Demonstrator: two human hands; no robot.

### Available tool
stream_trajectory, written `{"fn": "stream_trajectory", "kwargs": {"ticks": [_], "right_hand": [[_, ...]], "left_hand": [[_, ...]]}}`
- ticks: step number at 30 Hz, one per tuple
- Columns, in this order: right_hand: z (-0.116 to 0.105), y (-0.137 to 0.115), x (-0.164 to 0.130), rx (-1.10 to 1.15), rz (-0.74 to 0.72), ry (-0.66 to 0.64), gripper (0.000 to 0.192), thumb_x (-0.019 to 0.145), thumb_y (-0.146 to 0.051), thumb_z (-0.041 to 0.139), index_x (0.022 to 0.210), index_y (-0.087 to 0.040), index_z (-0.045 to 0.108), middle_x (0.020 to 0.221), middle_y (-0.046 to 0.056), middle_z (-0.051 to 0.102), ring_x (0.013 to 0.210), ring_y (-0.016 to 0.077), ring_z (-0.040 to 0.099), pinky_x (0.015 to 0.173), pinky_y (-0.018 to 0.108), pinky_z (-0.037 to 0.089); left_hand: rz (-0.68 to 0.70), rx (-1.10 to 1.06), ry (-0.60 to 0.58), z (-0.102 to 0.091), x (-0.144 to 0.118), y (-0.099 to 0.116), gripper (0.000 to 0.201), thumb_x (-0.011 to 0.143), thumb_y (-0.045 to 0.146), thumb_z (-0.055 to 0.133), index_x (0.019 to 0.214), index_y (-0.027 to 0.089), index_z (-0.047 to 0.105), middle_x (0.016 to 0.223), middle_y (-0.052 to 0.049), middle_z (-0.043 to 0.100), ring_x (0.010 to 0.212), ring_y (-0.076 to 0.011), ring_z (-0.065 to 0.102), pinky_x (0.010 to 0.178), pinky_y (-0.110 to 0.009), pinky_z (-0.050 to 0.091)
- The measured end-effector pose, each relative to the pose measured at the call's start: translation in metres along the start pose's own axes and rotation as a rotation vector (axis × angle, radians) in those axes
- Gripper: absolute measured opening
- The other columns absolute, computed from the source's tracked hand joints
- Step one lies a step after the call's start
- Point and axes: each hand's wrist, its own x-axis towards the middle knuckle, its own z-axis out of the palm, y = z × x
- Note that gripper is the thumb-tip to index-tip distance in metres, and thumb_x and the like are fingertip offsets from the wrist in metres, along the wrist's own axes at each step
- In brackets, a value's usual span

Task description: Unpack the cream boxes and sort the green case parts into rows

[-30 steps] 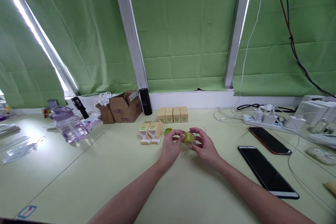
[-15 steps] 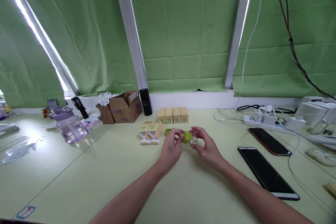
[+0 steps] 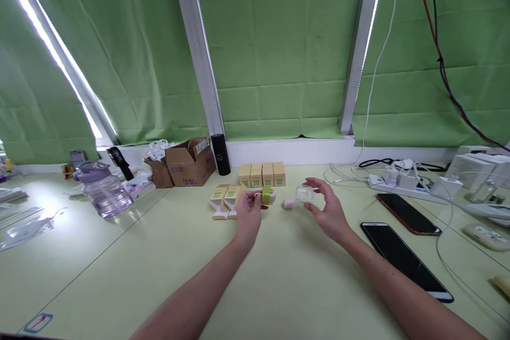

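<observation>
In the head view, my left hand (image 3: 249, 212) is closed in a pinch at a small rounded green piece (image 3: 268, 192) with a pale lower part; its exact kind is unclear. A light thin strip or cord shows by the fingertips. My right hand (image 3: 329, 215) grips a small clear square container (image 3: 305, 194) between thumb and fingers, just above the table. Between the hands lies a small pale pink cylinder (image 3: 287, 203). Two opened small cardboard boxes (image 3: 218, 196) rest beside my left hand, partly behind it.
Several closed small boxes (image 3: 268, 174) stand in a row at the back. Left of them are a black cylinder (image 3: 220, 154), a brown carton (image 3: 191, 164) and a purple jug (image 3: 104, 191). Two phones (image 3: 402, 257) and a power strip (image 3: 410, 188) with cables lie at the right.
My hands have drawn apart. The clear container in my right hand has come away from the green piece in my left. The pink cylinder now shows on the table between them.
</observation>
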Motion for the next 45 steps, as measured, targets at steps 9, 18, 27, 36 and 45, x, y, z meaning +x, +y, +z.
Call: {"fn": "stream_trajectory", "kwargs": {"ticks": [9, 18, 27, 36, 45], "right_hand": [[-0.043, 0.061, 0.026, -0.367, 0.187, -0.039, 0.056, 0.072, -0.013, 0.064, 0.126, -0.025, 0.057, 0.115, 0.007, 0.074, 0.101, 0.0253, 0.065, 0.092, 0.043, 0.049], [-0.037, 0.076, 0.021, -0.543, 0.290, -0.259, 0.062, 0.072, 0.000, 0.053, 0.131, -0.019, 0.056, 0.126, 0.010, 0.071, 0.114, 0.0240, 0.066, 0.094, 0.034, 0.051], [-0.023, 0.052, 0.016, -0.742, 0.228, -0.281, 0.061, 0.081, -0.021, 0.065, 0.140, -0.024, 0.055, 0.139, 0.012, 0.062, 0.137, 0.0367, 0.040, 0.081, 0.039, 0.053], [-0.005, 0.039, 0.014, -0.947, 0.087, -0.390, 0.047, 0.094, -0.030, 0.057, 0.140, -0.024, 0.060, 0.144, 0.007, 0.061, 0.124, 0.0352, 0.045, 0.083, 0.039, 0.050], [-0.009, 0.042, 0.017, -0.993, 0.111, -0.393, 0.044, 0.097, -0.024, 0.053, 0.141, -0.024, 0.059, 0.138, 0.009, 0.066, 0.125, 0.0330, 0.047, 0.087, 0.038, 0.046]], "left_hand": [[-0.019, 0.010, -0.026, 0.002, -0.003, -0.002, 0.040, 0.085, 0.054, 0.073, 0.092, 0.017, 0.061, 0.097, -0.009, 0.073, 0.081, -0.0175, 0.070, 0.070, -0.035, 0.063], [-0.072, 0.000, -0.036, 0.004, -0.006, -0.003, 0.032, 0.086, 0.045, 0.074, 0.090, 0.016, 0.061, 0.098, -0.009, 0.073, 0.080, -0.0163, 0.069, 0.068, -0.031, 0.061], [-0.089, -0.007, -0.032, 0.006, -0.006, -0.004, 0.031, 0.085, 0.044, 0.076, 0.090, 0.016, 0.062, 0.097, -0.009, 0.073, 0.082, -0.0168, 0.068, 0.067, -0.030, 0.060], [-0.087, -0.014, -0.037, 0.007, -0.007, -0.005, 0.034, 0.085, 0.046, 0.077, 0.091, 0.016, 0.062, 0.093, -0.008, 0.072, 0.081, -0.0169, 0.068, 0.066, -0.030, 0.060], [-0.082, -0.012, -0.050, 0.007, -0.007, -0.007, 0.038, 0.083, 0.051, 0.076, 0.091, 0.016, 0.063, 0.094, -0.010, 0.073, 0.082, -0.0186, 0.069, 0.067, -0.032, 0.061]]}}
